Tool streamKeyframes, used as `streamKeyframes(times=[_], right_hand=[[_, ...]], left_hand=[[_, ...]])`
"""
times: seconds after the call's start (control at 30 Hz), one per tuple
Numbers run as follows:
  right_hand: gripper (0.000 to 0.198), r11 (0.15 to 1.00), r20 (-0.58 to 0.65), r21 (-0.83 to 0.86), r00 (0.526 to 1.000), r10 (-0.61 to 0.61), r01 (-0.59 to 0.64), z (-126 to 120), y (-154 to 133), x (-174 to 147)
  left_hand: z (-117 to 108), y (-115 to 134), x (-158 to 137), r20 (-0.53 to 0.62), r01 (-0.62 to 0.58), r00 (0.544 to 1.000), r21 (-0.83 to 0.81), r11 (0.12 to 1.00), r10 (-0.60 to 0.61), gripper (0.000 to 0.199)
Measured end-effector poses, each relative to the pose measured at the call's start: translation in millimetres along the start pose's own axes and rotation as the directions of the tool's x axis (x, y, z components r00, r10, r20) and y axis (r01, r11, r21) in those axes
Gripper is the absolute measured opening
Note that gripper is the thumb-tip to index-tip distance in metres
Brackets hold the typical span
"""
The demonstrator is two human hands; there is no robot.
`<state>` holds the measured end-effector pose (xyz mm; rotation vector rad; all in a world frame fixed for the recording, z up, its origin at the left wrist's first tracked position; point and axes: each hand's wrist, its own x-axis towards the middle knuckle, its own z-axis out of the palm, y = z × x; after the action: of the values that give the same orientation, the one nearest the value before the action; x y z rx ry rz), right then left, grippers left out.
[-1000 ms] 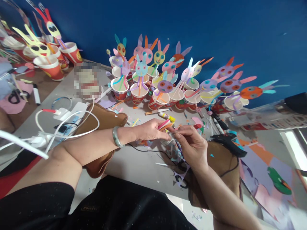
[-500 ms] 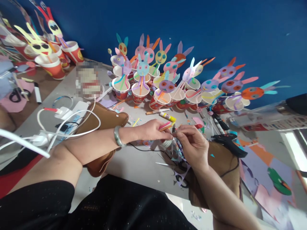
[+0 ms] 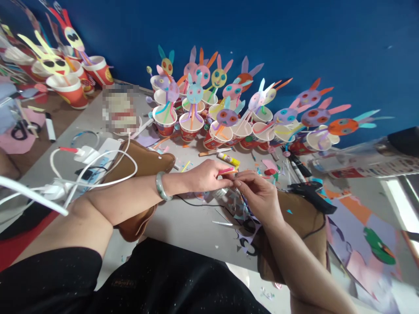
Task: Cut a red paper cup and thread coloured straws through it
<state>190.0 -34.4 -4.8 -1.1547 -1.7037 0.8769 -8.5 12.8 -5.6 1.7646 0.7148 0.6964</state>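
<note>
My left hand (image 3: 207, 175), with a jade-like bangle (image 3: 160, 186) on its wrist, is closed around a small bundle of thin pink, orange and yellow strips (image 3: 227, 171). Their ends stick out past the thumb and forefinger. Right against those fingertips, my right hand (image 3: 260, 196) is pinched shut; whatever lies between its fingers is too hidden to make out. Under the hands are a roll of clear tape (image 3: 221, 193) and cut paper scraps (image 3: 246, 244). Just behind them lies a yellow glue stick (image 3: 228, 158).
Paper cups (image 3: 191, 126) with rabbit-faced paper figures stand along the blue wall. A black glue gun (image 3: 312, 196) rests at right, near a clear plastic bottle (image 3: 366, 161). White cables (image 3: 131, 152) loop around a power strip (image 3: 101, 163) by my left arm.
My right hand has shifted slightly left and up, its fingertips now meeting the left ones. The slim metallic piece seen between the hands is now mostly hidden. The strips have tilted flatter.
</note>
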Motion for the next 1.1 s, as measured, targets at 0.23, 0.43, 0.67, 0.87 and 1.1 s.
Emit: streamKeyframes(times=[0.23,0.43,0.67,0.87,1.1], right_hand=[[0.012,0.964,0.102,-0.261,0.995,-0.020,0.046,-13.5,-10.6,1.3],[0.018,0.796,0.113,-0.602,0.980,0.162,-0.063,-43.7,-14.8,-3.5],[0.020,0.345,0.148,-0.936,0.812,0.565,-0.070,-49.6,-6.1,-24.3],[0.025,0.358,0.064,-0.909,0.778,0.625,-0.213,-42.5,5.8,-29.9],[0.018,0.516,0.075,-0.818,0.843,0.533,-0.253,-49.1,11.2,-33.1]], left_hand=[[-2.1,-1.1,0.1,0.005,-0.090,0.996,0.037,0.995,0.090,0.015],[-0.9,-4.9,1.9,-0.001,-0.076,0.997,0.106,0.991,0.076,0.018],[-0.9,-4.4,1.0,0.007,-0.133,0.991,0.128,0.983,0.134,0.020],[-0.5,-4.2,1.0,0.022,-0.173,0.985,0.160,0.972,0.172,0.028],[-2.5,-4.4,1.5,0.042,-0.158,0.987,0.148,0.976,0.153,0.039]])
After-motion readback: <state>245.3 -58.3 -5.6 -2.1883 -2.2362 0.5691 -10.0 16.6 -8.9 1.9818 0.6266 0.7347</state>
